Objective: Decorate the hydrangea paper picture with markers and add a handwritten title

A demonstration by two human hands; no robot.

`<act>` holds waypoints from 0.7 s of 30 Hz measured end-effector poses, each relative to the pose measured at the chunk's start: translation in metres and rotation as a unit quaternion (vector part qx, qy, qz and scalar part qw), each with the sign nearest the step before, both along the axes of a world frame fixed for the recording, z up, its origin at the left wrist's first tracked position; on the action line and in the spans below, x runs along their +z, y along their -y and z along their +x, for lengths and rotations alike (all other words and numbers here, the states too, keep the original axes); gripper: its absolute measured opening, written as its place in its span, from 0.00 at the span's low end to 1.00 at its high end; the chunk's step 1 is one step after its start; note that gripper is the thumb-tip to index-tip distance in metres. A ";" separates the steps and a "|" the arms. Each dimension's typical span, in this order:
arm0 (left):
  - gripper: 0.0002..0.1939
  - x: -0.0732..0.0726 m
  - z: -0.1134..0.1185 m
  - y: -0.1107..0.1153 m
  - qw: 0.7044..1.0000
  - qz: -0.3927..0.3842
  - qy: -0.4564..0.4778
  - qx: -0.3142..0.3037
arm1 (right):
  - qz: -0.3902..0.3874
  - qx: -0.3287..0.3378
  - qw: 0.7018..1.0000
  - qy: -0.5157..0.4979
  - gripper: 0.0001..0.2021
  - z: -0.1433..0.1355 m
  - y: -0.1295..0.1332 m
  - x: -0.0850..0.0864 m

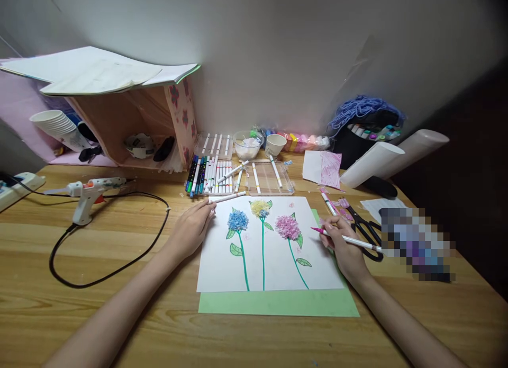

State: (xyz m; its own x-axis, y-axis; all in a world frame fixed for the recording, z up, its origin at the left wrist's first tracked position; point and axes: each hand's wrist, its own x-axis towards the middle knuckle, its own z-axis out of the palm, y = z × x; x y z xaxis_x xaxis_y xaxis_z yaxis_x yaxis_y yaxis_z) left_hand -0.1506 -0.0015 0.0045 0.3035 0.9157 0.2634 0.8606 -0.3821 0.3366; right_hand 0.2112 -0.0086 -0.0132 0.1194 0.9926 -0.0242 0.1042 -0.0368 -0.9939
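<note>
My right hand is closed round a marker with a white barrel. Its magenta tip points left, toward the pink flower, just above the paper's right side. The white drawing paper lies on a green sheet. Three flowers on it have raised, crumpled-looking heads: a blue flower, a yellow flower and a pink flower, with green stems and leaves. Resting at the paper's upper left edge is my left hand, fingers stretched out. A white marker lies by its fingertips.
Left stands a glue gun with a looping black cord. Behind the paper are several markers, a clear case, a bowl and a paper cup. Black-handled scissors lie right, before white rolls.
</note>
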 end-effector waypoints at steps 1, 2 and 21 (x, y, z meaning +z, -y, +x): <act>0.20 0.000 0.000 0.000 1.000 0.002 -0.005 0.005 | -0.001 0.002 1.000 0.001 0.10 0.000 0.000 0.000; 0.21 0.000 -0.001 0.000 1.000 0.005 -0.010 0.011 | -0.001 0.003 1.000 0.000 0.10 0.001 0.001 0.000; 0.21 0.005 0.000 0.004 0.999 -0.030 0.013 -0.003 | 0.008 0.232 0.973 0.002 0.16 -0.053 -0.098 0.011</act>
